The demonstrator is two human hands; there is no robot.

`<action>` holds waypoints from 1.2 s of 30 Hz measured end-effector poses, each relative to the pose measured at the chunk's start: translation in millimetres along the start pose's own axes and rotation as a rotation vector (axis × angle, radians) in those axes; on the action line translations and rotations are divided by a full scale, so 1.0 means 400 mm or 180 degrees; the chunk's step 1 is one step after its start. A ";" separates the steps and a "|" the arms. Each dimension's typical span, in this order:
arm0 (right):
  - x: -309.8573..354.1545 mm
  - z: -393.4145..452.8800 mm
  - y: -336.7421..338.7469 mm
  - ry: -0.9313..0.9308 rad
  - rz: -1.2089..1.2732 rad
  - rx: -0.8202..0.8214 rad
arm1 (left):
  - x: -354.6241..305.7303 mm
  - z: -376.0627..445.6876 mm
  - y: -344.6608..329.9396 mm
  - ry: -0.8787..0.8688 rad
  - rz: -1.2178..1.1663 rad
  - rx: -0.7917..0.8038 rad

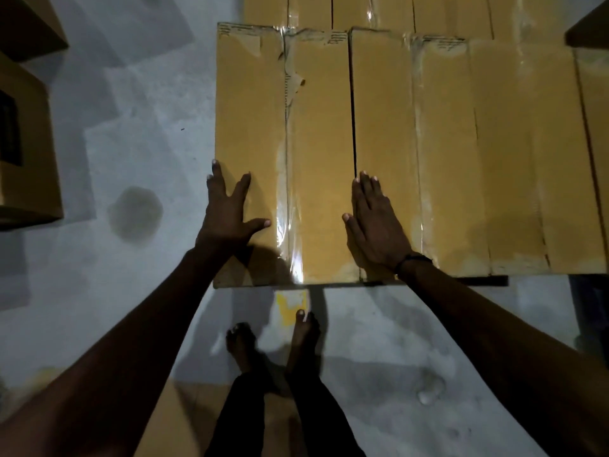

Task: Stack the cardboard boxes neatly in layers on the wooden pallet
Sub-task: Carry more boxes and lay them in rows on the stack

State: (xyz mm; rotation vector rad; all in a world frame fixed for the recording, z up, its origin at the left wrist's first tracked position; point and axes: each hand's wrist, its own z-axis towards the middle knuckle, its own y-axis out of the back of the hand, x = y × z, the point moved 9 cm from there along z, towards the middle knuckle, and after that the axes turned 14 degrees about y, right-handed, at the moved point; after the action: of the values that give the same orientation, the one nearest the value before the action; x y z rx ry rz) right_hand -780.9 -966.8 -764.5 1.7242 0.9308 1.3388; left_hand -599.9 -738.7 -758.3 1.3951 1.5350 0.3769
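Observation:
A taped brown cardboard box [296,133] lies at the near left corner of the stack, its top facing me. My left hand [227,212] rests flat on the box's left edge, fingers spread. Flat on the seam between this box and the neighbouring box [445,153] on its right lies my right hand [375,225], fingers straight and together. More boxes [379,11] lie in the row behind. The wooden pallet is hidden under the boxes; only a dark strip [461,281] shows below the front edge.
Other cardboard boxes [23,140] stand on the grey floor at the far left, and another box corner [590,28] pokes in at the top right. A flat cardboard piece [184,420] lies by my bare feet [273,344]. A wet patch [135,212] marks the floor.

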 end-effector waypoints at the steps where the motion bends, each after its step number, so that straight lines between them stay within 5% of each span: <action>1: 0.008 -0.030 -0.008 0.0014 -0.0002 0.0050 | 0.011 -0.028 -0.012 0.0041 -0.0080 -0.0004; 10: 0.048 -0.227 -0.046 0.0344 -0.0050 0.0549 | 0.108 -0.223 -0.054 0.0149 -0.0501 -0.0062; 36: 0.045 -0.223 -0.059 0.0573 -0.0836 0.0790 | 0.103 -0.217 -0.074 -0.0033 -0.0357 -0.0400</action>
State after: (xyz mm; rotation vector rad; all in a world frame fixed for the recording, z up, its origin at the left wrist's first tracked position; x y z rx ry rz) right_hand -867.0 -929.0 -762.4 1.6083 1.4248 1.2587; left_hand -680.4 -678.6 -759.1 1.2066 1.5467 0.3897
